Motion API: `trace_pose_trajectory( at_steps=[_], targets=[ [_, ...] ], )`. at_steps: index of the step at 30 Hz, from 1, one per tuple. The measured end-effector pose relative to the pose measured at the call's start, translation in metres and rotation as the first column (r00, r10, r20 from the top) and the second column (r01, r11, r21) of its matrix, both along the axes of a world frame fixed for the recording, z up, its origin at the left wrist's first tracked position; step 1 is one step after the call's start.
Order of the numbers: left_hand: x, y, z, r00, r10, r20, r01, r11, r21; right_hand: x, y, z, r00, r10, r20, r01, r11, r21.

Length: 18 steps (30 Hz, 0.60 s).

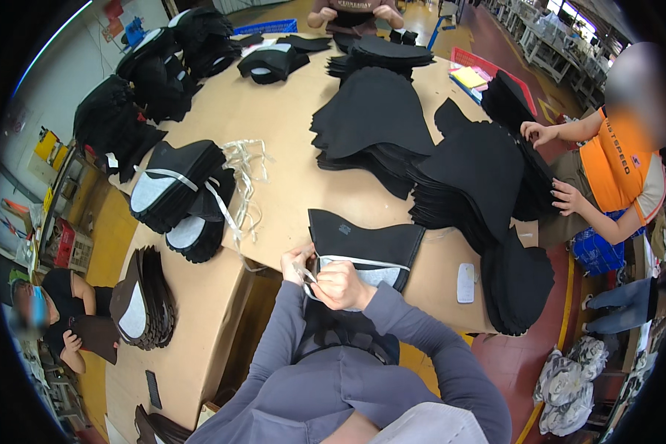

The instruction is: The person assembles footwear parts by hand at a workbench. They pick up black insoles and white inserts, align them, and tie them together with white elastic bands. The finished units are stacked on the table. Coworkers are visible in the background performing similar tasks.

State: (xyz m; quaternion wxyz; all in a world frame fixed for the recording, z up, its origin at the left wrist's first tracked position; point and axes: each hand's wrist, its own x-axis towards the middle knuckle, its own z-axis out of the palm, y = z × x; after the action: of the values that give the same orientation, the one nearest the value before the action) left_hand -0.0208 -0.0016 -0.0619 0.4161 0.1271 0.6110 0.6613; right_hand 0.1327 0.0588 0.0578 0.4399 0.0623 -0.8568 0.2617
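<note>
At the table edge in front of me lies a stack of black cut fabric pieces (366,238) with a light grey patch (381,277) on its near side. A thin white strip (370,262) runs across the stack. My left hand (297,263) is at the stack's left end, its fingers pinched on the strip's loose end. Closed just right of it, my right hand (337,287) grips the strip too, over the near edge of the stack. The strip's exact path between my fingers is partly hidden.
Loose white strips (249,174) hang beside a tied black bundle (176,185) at left. Tall black fabric stacks (381,111) stand ahead and to the right. A white phone-shaped object (466,283) lies at right. A co-worker's hands (562,196) touch the right stacks; others work left and far.
</note>
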Motion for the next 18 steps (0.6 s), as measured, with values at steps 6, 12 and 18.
trace_pose_trajectory(
  at_steps=[6,12,18],
  targets=[
    [-0.005,-0.019,0.036,0.704,-0.066,0.708,-0.116,0.972,0.206,0.0,0.005,0.003,0.99,0.131,-0.049,-0.14,0.929,-0.341],
    [0.052,-0.03,0.095,0.994,-0.084,-0.075,0.1,0.961,0.258,-0.017,0.02,-0.001,0.991,0.022,0.13,0.083,0.663,-0.744],
    [0.041,-0.021,0.053,0.984,-0.006,0.18,-0.058,0.937,0.345,-0.011,0.02,-0.022,0.924,0.025,0.382,0.275,0.65,-0.708]
  ],
)
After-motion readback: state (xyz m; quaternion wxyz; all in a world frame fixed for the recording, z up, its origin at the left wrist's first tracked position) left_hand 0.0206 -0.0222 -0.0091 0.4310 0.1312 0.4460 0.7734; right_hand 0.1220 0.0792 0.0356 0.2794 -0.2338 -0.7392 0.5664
